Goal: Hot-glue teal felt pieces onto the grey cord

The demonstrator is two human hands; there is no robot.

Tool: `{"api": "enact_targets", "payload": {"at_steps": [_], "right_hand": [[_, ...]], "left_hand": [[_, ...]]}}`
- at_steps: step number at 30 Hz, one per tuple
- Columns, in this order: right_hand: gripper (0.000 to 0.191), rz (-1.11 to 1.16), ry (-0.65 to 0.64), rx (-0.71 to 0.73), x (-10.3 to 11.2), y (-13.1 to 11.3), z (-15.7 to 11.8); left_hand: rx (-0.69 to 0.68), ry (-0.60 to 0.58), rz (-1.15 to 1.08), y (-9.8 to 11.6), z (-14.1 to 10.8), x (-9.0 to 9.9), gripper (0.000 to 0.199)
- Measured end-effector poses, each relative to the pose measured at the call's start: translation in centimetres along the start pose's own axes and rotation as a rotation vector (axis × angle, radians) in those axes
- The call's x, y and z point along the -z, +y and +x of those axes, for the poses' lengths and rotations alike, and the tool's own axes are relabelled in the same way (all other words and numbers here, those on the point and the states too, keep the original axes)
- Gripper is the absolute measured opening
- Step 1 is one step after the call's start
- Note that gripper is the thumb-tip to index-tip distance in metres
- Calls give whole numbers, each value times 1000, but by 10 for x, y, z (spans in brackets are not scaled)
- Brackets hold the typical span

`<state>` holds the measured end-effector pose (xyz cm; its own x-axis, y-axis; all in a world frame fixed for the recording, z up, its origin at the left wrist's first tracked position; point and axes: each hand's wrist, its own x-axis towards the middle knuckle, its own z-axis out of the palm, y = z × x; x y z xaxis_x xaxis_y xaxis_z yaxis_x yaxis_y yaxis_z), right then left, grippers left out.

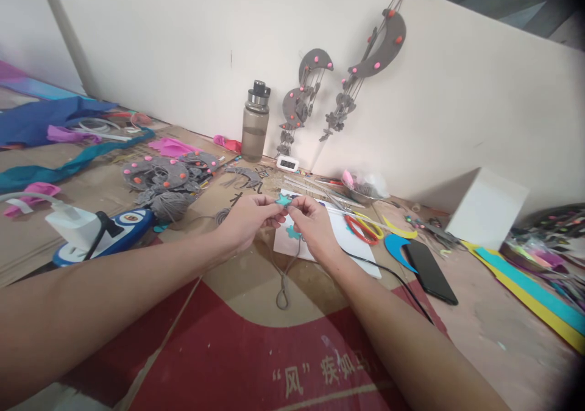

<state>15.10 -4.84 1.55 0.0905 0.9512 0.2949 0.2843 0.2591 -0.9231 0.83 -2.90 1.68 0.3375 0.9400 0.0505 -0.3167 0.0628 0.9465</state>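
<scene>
Between my two hands a small teal star (283, 200) is held up above a white sheet (338, 231). My left hand (251, 219) pinches the star's left side with thumb and fingers. The fingertips of my right hand (311, 219) close on its right side. Grey cord (283, 295) hangs below the hands and ends in a loop on the cardboard. Another teal shape (293, 232) lies on the sheet just under my hands. Red-and-yellow-handled scissors (363, 228) rest to the right.
A blue crescent (398, 252) and black phone (429, 271) lie at right. A bottle (255, 124) stands at the back beside hanging grey moon ornaments (386, 45). At left are a power strip (132, 219), grey yarn (171, 205) and felt strips (68, 161).
</scene>
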Motion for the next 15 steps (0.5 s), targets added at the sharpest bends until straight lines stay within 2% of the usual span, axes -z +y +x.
{"api": "enact_targets", "payload": {"at_steps": [6, 11, 15], "right_hand": [[11, -20, 4, -23, 1, 3, 0], [18, 153, -90, -103, 0, -1, -2], [27, 302, -138, -151, 0, -3, -2]], "left_hand": [[-72, -39, 213, 3, -2, 1, 17], [-95, 7, 247, 2, 0, 4, 22], [-103, 38, 218, -1, 3, 6, 18]]}}
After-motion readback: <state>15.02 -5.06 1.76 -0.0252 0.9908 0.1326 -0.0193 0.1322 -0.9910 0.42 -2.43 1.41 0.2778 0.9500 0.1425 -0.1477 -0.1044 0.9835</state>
